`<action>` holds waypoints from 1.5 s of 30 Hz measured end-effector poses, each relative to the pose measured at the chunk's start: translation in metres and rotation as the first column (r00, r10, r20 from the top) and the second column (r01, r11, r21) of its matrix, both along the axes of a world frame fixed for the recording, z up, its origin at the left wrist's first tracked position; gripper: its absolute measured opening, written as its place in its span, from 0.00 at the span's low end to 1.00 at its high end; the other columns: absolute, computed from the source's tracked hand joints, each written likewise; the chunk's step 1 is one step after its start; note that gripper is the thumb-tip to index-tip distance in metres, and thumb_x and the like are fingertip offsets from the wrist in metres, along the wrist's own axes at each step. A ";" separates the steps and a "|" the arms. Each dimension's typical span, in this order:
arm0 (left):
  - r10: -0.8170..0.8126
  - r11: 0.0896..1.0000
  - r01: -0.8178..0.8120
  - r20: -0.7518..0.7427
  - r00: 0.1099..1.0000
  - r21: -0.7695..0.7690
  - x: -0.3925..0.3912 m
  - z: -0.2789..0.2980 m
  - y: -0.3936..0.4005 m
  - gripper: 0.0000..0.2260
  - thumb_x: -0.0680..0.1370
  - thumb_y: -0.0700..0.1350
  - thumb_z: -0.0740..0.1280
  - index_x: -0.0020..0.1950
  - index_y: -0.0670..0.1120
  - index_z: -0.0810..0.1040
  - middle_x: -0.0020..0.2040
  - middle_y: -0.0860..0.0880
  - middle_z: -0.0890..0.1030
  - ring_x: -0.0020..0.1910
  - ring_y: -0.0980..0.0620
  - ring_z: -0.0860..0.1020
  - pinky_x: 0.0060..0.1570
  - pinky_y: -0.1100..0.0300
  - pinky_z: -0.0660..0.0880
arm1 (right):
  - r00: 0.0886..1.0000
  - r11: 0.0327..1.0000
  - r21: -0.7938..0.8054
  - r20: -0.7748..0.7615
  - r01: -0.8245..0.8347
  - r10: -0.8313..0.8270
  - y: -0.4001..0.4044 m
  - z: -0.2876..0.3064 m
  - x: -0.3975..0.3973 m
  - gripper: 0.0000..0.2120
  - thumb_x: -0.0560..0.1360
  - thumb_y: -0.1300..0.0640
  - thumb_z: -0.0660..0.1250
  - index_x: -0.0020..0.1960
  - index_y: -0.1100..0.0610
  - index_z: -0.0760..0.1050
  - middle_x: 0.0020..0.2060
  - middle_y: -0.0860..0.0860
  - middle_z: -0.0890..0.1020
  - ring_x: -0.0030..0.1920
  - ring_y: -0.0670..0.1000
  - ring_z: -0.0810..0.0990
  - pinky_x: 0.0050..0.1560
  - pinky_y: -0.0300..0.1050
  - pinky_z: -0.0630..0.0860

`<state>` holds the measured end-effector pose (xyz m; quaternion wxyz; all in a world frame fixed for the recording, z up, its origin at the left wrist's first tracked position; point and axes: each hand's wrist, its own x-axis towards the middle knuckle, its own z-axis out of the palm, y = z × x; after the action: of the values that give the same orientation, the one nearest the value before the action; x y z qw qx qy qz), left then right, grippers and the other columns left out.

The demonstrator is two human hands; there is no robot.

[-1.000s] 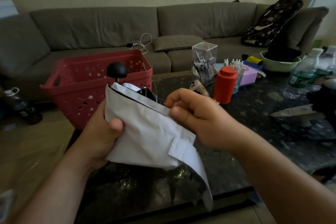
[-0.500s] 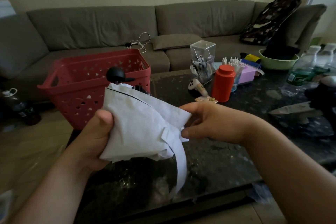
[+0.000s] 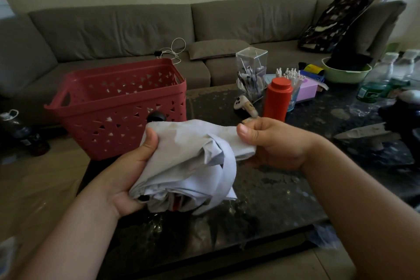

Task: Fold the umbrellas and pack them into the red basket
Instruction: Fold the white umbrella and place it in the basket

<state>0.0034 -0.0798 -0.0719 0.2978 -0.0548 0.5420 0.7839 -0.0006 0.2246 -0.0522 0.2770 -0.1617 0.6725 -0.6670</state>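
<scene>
A collapsed white umbrella [image 3: 181, 166] with a black knob tip [image 3: 156, 117] lies bundled between my hands, above the dark table. My left hand [image 3: 134, 170] grips the bundle from the left, thumb on top of the fabric. My right hand [image 3: 270, 143] pinches the white closing strap at the bundle's right side; the strap loops down around the folds. The red basket [image 3: 118, 107] with triangle holes stands just behind the umbrella at the table's left end; nothing is visible inside it.
A dark stone table [image 3: 261, 200] lies below my hands. On it at the right stand a red bottle [image 3: 278, 100], a clear pen holder [image 3: 251, 70], a small controller [image 3: 244, 107], a green bowl [image 3: 345, 73] and water bottles [image 3: 372, 84]. A grey sofa [image 3: 136, 29] runs behind.
The umbrella has tipped from upright to lying lower and flatter. My right hand has pulled the strap around the bundle and now pinches it at the right side. My left hand still grips the bundle.
</scene>
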 end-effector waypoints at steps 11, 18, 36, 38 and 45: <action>0.064 0.969 -0.118 0.237 0.969 0.219 0.009 0.002 0.017 0.34 0.75 0.67 0.68 0.58 0.36 0.87 0.65 0.37 0.83 0.62 0.39 0.83 0.70 0.44 0.76 | 0.952 0.963 -0.003 -0.151 0.269 -0.266 -0.009 -0.010 -0.006 0.19 0.74 0.58 0.72 0.65 0.56 0.82 0.63 0.59 0.83 0.66 0.67 0.78 0.73 0.69 0.70; 0.064 0.949 -0.150 0.298 0.952 0.278 0.012 0.007 0.032 0.33 0.79 0.64 0.68 0.69 0.37 0.81 0.69 0.36 0.80 0.71 0.37 0.77 0.78 0.43 0.65 | 0.904 0.898 -0.193 -0.091 0.396 -0.419 -0.025 0.001 -0.005 0.17 0.80 0.68 0.56 0.51 0.62 0.84 0.52 0.58 0.86 0.54 0.57 0.84 0.59 0.50 0.78; 0.072 0.961 -0.159 0.349 0.934 0.225 0.002 -0.005 0.026 0.15 0.79 0.48 0.69 0.56 0.38 0.86 0.55 0.40 0.85 0.53 0.41 0.84 0.65 0.48 0.76 | 0.911 0.915 0.086 -0.166 0.394 -0.377 -0.021 -0.015 -0.011 0.36 0.66 0.66 0.78 0.71 0.46 0.75 0.60 0.56 0.82 0.57 0.58 0.85 0.57 0.58 0.84; 0.104 0.962 -0.180 0.338 0.936 0.203 0.001 -0.004 0.027 0.16 0.81 0.49 0.68 0.56 0.37 0.86 0.54 0.38 0.86 0.51 0.40 0.85 0.60 0.47 0.78 | 0.864 0.893 0.166 -0.376 0.419 -0.336 -0.024 -0.008 -0.001 0.46 0.69 0.66 0.80 0.78 0.39 0.65 0.55 0.51 0.85 0.53 0.54 0.87 0.54 0.51 0.86; 0.029 0.951 -0.117 0.293 0.956 0.287 0.001 -0.002 0.025 0.21 0.81 0.48 0.66 0.71 0.38 0.80 0.74 0.38 0.77 0.76 0.39 0.72 0.79 0.44 0.64 | 0.856 0.893 0.137 -0.378 0.429 -0.353 -0.042 -0.001 0.006 0.32 0.82 0.67 0.67 0.81 0.44 0.64 0.52 0.52 0.88 0.52 0.56 0.88 0.53 0.55 0.86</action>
<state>0.0045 -0.0551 -0.0737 0.3482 -0.1413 0.3651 0.8517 0.0051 0.1823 -0.0534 0.0291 -0.1034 0.7974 -0.5938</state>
